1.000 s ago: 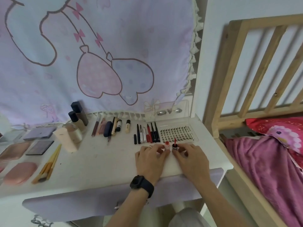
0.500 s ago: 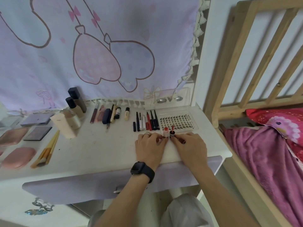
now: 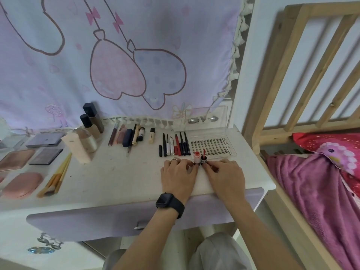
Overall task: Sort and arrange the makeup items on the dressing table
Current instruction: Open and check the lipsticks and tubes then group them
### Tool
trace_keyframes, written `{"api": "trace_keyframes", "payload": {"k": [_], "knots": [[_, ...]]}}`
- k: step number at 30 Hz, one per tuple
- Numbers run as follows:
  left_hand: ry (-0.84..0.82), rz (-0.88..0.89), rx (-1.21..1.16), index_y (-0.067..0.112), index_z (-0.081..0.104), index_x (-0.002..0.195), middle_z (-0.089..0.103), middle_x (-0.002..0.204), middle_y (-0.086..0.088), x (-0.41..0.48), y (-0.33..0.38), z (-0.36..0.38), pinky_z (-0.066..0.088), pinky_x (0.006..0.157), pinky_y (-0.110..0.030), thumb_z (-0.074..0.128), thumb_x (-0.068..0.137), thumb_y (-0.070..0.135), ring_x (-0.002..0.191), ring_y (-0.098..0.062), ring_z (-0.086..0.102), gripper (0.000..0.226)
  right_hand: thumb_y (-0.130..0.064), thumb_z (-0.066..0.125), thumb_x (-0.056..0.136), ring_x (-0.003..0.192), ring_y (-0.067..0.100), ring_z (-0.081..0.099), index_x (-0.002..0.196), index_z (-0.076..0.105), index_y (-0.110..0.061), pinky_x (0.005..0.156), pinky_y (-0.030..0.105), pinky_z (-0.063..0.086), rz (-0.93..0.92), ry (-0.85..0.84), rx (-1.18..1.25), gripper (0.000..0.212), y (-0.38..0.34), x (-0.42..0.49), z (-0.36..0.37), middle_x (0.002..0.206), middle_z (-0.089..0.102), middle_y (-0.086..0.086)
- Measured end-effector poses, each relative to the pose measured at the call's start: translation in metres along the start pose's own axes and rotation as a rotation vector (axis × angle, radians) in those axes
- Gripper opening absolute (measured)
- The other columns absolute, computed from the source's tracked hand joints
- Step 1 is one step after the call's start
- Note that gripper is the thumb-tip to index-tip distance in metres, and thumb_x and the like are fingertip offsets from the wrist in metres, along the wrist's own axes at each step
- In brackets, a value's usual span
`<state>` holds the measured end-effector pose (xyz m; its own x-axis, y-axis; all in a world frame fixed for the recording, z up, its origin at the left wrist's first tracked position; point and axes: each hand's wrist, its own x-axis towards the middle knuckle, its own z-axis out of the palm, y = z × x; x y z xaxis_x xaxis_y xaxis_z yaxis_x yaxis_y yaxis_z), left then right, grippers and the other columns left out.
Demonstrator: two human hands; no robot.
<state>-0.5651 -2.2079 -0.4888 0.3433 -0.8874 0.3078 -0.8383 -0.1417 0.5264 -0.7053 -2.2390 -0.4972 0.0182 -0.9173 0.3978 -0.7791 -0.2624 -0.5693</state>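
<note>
Head cam: L hand (image 3: 178, 175) pinches pink tube (image 3: 196, 158), R hand (image 3: 224, 176) black tube (image 3: 203, 161).

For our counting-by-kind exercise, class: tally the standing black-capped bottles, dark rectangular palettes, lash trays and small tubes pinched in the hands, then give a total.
Standing black-capped bottles: 2
Dark rectangular palettes: 2
Lash trays: 1
Small tubes, pale tube in left hand, dark tube in right hand: 2
Total: 7
</note>
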Motion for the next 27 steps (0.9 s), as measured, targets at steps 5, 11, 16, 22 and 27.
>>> {"api": "trace_keyframes", "payload": {"k": [5, 11, 16, 22, 27], "knots": [[0.002, 0.004, 0.001, 0.025, 0.073, 0.101, 0.068, 0.1, 0.002, 0.0, -0.001, 0.002, 0.042, 0.084, -0.037, 0.059, 0.092, 0.053, 0.1, -0.022, 0.051, 0.032, -0.047, 0.063, 0.093, 0.079, 0.019, 0.052, 0.098, 0.08, -0.034, 0.075, 0.037, 0.048, -0.003, -0.005, -0.024, 0.022, 0.002, -0.001, -0.001, 0.083, 0.068, -0.004], [-0.066, 0.085, 0.091, 0.027, 0.068, 0.113, 0.062, 0.113, 0.002, -0.005, -0.004, -0.009, 0.041, 0.089, -0.035, 0.05, 0.096, 0.051, 0.108, -0.021, 0.05, 0.035, -0.031, 0.076, 0.086, 0.081, 0.023, 0.053, 0.094, 0.079, -0.015, 0.075, 0.034, 0.046, -0.098, 0.089, -0.103, 0.018, 0.004, -0.013, -0.005, 0.087, 0.067, 0.003], [-0.054, 0.257, 0.2, 0.029, 0.068, 0.111, 0.063, 0.112, 0.003, -0.022, -0.042, -0.039, 0.045, 0.09, -0.035, 0.04, 0.096, 0.046, 0.105, -0.02, 0.056, 0.036, -0.043, 0.052, 0.09, 0.098, 0.022, 0.056, 0.102, 0.077, -0.019, 0.079, 0.037, 0.049, -0.204, 0.124, -0.16, 0.037, 0.014, -0.042, -0.002, 0.105, 0.07, 0.001], [-0.108, 0.146, 0.24, 0.03, 0.062, 0.121, 0.057, 0.125, 0.006, 0.0, -0.109, -0.093, 0.04, 0.096, -0.032, 0.041, 0.101, 0.039, 0.116, -0.016, 0.049, 0.031, -0.04, 0.055, 0.091, 0.105, 0.016, 0.057, 0.106, 0.077, -0.02, 0.084, 0.034, 0.053, -0.435, 0.071, -0.023, 0.033, -0.03, -0.063, 0.026, 0.109, 0.07, -0.006], [-0.189, 0.082, 0.238, 0.03, 0.056, 0.131, 0.052, 0.136, 0.002, 0.031, -0.127, -0.116, 0.039, 0.101, -0.034, 0.048, 0.099, 0.033, 0.128, -0.019, 0.042, 0.033, -0.042, 0.049, 0.095, 0.117, 0.019, 0.057, 0.122, 0.07, -0.022, 0.094, 0.038, 0.052, -0.503, -0.145, -0.11, 0.039, -0.083, -0.046, 0.047, 0.125, 0.066, -0.003]]}}
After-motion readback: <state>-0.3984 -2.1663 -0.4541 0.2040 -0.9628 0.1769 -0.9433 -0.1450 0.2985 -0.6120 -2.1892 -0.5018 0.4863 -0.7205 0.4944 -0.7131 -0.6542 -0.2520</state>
